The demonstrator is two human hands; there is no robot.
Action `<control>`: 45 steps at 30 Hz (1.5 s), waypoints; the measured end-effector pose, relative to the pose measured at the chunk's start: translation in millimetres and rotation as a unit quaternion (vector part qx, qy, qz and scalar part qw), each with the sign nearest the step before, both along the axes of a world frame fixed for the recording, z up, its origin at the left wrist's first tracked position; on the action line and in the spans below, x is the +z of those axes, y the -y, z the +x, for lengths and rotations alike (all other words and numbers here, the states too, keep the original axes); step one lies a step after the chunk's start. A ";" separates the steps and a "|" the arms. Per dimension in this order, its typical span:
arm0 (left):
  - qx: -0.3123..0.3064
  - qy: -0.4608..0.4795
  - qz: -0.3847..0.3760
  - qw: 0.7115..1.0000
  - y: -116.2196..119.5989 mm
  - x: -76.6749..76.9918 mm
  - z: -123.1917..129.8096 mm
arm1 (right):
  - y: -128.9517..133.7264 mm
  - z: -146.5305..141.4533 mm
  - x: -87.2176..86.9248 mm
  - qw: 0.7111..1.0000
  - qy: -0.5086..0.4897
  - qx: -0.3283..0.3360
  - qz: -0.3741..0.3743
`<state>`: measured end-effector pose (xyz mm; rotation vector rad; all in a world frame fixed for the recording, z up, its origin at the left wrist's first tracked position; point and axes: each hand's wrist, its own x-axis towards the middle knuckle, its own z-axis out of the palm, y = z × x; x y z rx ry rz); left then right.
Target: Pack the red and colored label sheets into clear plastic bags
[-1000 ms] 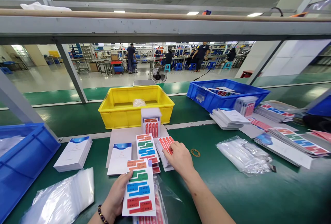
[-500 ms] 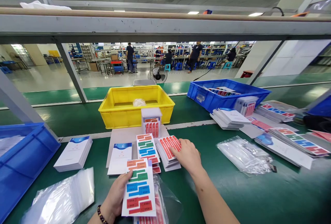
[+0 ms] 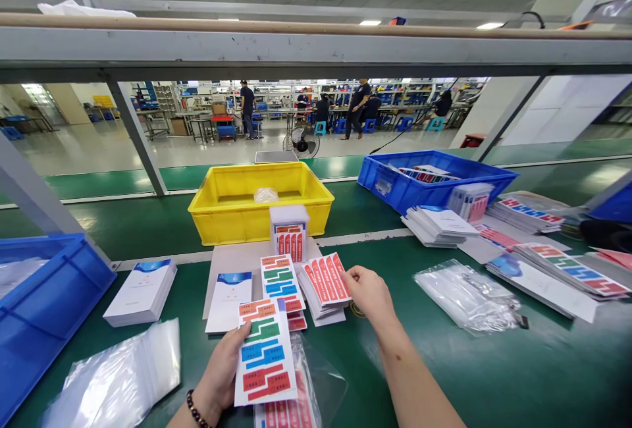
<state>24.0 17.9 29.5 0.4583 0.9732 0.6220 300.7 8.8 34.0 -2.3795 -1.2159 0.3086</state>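
My left hand (image 3: 228, 363) grips a sheet of coloured stickers (image 3: 265, 352), printed in orange, green, blue and red, with its thumb on top. Beneath that sheet lies a clear plastic bag (image 3: 320, 382) with red-printed sheets in it. My right hand (image 3: 369, 293) pinches the right edge of a red sticker sheet (image 3: 326, 280), which lies over a stack of cards (image 3: 320, 313). Just left of that stack is a pile of multicoloured sticker sheets (image 3: 281, 280). A white booklet with a blue top (image 3: 230, 306) sits further left.
Behind are a yellow bin (image 3: 207, 217) and a blue bin (image 3: 390, 184). A block of packed sets (image 3: 289, 217) stands before the yellow one. Booklets (image 3: 141, 293) and plastic bags (image 3: 128, 375) lie left; more bags (image 3: 469, 296) and sticker stacks (image 3: 573, 270) lie right.
My right hand has drawn the red sticker sheet slightly right and raised its edge off the stack. My left hand stays nearly still with its sheet.
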 end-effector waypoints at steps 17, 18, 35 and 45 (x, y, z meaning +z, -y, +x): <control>0.002 -0.046 -0.042 0.998 2.4 22.2 5.7 | 14.7 -14.9 4.5 0.954 0.075 0.291 0.010; 0.001 -0.044 -0.044 0.998 2.5 22.4 5.7 | 14.8 -13.9 4.4 0.953 0.071 0.294 0.011; 0.004 -0.051 -0.051 0.997 3.9 28.2 6.5 | 15.6 -13.9 8.0 0.952 0.075 0.296 0.007; -0.001 -0.041 -0.049 0.998 2.1 19.2 3.6 | 15.7 -12.3 7.1 0.952 0.053 0.300 0.013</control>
